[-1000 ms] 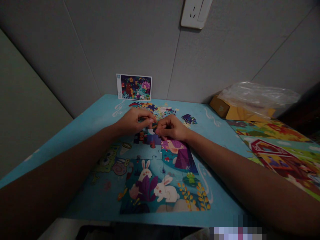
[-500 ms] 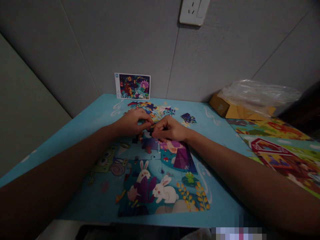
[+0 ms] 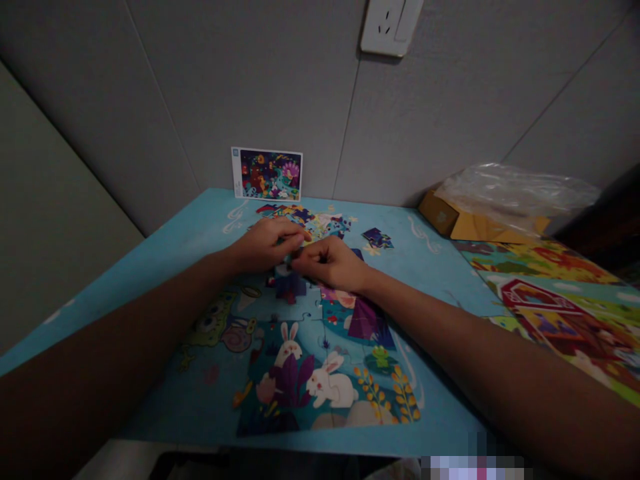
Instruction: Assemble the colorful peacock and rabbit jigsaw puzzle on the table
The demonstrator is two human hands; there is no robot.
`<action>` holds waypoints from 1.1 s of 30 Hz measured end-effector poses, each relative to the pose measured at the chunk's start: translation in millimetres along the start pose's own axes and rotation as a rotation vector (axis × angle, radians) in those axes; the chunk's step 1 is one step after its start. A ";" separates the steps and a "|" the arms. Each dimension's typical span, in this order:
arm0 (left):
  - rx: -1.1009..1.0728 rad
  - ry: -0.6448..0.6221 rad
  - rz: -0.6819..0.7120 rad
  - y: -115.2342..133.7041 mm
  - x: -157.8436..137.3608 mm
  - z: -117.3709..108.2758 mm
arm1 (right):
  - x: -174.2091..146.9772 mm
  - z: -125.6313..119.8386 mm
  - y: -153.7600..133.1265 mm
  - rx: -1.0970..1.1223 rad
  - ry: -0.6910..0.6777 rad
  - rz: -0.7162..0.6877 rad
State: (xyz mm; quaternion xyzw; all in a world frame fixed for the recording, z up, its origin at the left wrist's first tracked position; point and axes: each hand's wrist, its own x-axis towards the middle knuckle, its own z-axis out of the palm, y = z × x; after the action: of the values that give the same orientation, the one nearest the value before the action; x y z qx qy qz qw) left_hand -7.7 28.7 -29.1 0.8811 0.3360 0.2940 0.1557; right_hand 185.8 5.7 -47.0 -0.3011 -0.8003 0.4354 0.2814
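A dark puzzle piece [image 3: 290, 285] with purple and blue on it shows just below my fingertips, over the upper left of a partly joined jigsaw puzzle [image 3: 327, 393]. My right hand [image 3: 333, 263] pinches at the piece's upper edge, thumb and fingers together. From the left, my left hand [image 3: 267, 245] meets it with a closed pinch. The fingertips nearly touch and cover the top of the piece. White rabbits, purple leaves and a frog are printed on the joined part, which lies flat on the light blue table [image 3: 185, 230].
Loose puzzle pieces [image 3: 335, 223] lie heaped behind my hands, with a small dark cluster of pieces [image 3: 379, 238] to their right. A picture card [image 3: 270, 175] leans on the wall. At right are a yellow cardboard box [image 3: 440, 212], clear plastic [image 3: 520, 190] and another colourful puzzle [image 3: 575, 307].
My right hand has shifted a little left and toward me. The purple-blue piece between the hands has moved slightly left; my left hand has barely moved.
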 end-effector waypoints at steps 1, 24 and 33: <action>-0.068 0.049 -0.026 1.1 0.0 0.0 | 0.9 -1.3 2.6 -0.009 0.113 0.013; 0.166 0.125 -0.066 -18.6 4.5 8.3 | -3.0 -30.0 17.6 -1.044 0.578 0.727; 0.161 0.125 0.036 -16.9 3.8 11.0 | -2.5 -31.7 25.3 -1.001 0.627 0.463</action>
State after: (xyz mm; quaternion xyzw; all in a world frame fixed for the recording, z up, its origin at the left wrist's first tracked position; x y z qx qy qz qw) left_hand -7.0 42.7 -44.1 0.8767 0.3517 0.3231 0.0577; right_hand 216.0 31.8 -54.7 -0.6747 -0.7008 -0.0510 0.2261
